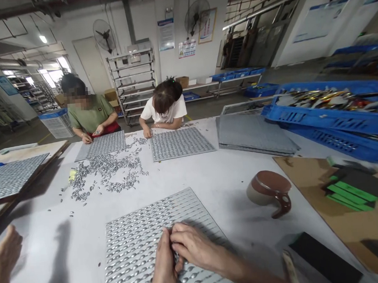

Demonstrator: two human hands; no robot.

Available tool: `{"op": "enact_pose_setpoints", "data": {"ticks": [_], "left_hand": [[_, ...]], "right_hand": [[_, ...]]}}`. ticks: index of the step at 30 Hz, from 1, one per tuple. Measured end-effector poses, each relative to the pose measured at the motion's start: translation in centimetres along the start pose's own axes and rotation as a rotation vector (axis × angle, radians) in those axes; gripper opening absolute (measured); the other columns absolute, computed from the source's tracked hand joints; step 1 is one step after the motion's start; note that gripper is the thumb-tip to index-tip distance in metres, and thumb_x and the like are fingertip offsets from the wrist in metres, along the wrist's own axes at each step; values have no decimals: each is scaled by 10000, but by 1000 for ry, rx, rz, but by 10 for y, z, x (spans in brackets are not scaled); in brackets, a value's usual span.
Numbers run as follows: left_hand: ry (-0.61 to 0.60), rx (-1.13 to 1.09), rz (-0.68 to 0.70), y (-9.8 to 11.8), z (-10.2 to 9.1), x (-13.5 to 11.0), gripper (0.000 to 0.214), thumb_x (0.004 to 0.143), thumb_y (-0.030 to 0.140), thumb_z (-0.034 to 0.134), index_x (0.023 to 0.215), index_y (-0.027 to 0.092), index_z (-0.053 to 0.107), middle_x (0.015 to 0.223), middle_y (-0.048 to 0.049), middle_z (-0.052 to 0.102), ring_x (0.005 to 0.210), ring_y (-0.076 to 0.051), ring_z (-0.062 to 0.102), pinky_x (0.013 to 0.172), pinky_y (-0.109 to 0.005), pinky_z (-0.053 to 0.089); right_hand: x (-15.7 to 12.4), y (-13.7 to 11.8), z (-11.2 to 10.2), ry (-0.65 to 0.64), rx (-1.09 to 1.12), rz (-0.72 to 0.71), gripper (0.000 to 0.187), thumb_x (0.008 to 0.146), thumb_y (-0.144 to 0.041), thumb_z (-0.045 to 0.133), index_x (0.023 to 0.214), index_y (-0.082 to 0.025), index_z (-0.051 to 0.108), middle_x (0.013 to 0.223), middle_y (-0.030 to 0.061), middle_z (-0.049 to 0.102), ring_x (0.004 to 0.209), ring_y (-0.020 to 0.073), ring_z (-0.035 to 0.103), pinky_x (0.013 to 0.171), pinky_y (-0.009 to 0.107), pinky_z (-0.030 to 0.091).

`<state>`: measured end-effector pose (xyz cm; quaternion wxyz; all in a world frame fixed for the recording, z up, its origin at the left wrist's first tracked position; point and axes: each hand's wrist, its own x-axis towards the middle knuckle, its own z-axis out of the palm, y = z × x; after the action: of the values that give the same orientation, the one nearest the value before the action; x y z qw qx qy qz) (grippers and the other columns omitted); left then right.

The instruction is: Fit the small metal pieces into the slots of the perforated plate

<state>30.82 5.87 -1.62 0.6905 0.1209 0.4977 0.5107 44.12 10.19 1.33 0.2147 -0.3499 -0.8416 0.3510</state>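
A grey board (131,233) lies in front of me, covered with rows of small silver oval pieces. Above its middle my left hand (164,263) is cupped, a bracelet or watch band at its wrist. A bit of silver shows in its palm, apparently several loose oval pieces, partly hidden. My right hand (193,245) reaches over from the right, fingertips pinched together against the left hand's fingers. Whatever is between those fingertips is hidden. Toward the board's right side the rows look flatter and darker, with fewer raised pieces.
Loose silver pieces (106,172) are heaped beyond the board. Two people sit across the table at similar boards (181,143); another person's hand (4,256) shows at left. To the right are a brown mug (272,183), stacked grey sheets (250,132), blue baskets (331,117) and green-black blocks (353,192).
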Motion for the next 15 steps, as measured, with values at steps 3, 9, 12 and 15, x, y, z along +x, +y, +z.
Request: {"op": "enact_pose_setpoints", "data": {"ticks": [3,9,12,15], "left_hand": [[-26,78,-18,-2,5,-3,674,716,811,778,847,158,671,564,41,564,391,-47,390,366,-155,134],[-45,51,36,4,2,2,536,701,625,874,843,147,678,633,-20,674,429,-51,429,379,-151,176],[-5,38,42,7,-2,3,500,680,529,912,900,124,716,620,-15,669,443,-49,414,381,-149,186],[-4,29,17,6,-5,4,481,655,485,939,879,122,718,613,-11,664,440,-44,412,381,-151,193]], "right_hand": [[-10,-2,-4,31,71,90,143,896,-136,640,792,-228,671,927,15,715,876,178,664,802,256,488],[14,30,-17,-21,324,207,198,962,-207,561,854,-241,723,736,-27,765,727,182,733,680,241,509],[39,53,-18,124,32,268,220,961,-192,586,862,-227,780,941,24,837,934,206,762,843,262,519],[63,72,-15,127,-91,352,214,906,-111,617,833,-213,791,901,41,839,889,213,760,818,258,503]]}}
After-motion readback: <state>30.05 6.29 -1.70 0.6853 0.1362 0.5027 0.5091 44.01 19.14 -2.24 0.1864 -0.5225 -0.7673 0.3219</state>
